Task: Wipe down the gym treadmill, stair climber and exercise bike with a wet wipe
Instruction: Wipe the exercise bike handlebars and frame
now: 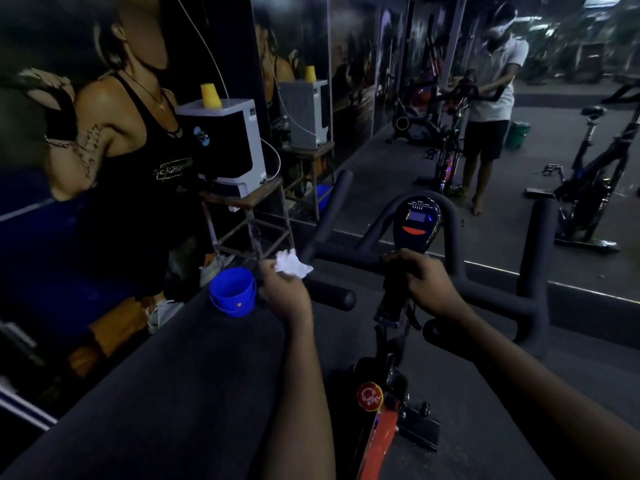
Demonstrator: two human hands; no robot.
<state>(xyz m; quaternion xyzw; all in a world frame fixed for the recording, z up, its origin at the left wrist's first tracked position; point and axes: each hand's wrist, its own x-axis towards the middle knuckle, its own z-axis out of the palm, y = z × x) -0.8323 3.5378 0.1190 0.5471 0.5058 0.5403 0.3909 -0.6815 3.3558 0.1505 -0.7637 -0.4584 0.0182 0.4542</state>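
Standing square to the exercise bike [381, 438], handlebar [498, 289] running left to right just ahead. Gripping its centre with the right hand [429, 289]; pinching the crumpled wet wipe [291, 266] in the left hand [287, 296], just beside the left grip [332, 297].

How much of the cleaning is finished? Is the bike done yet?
Done: nothing in the picture proves any part is wiped yet. In hand: the left hand pinches a crumpled wipe beside the handlebar of the bike, while the right hand grips the bar's middle below the console. Left: likely the handlebar, console and the rest of the bike. The treadmill and stair climber are out of view, so I cannot tell.
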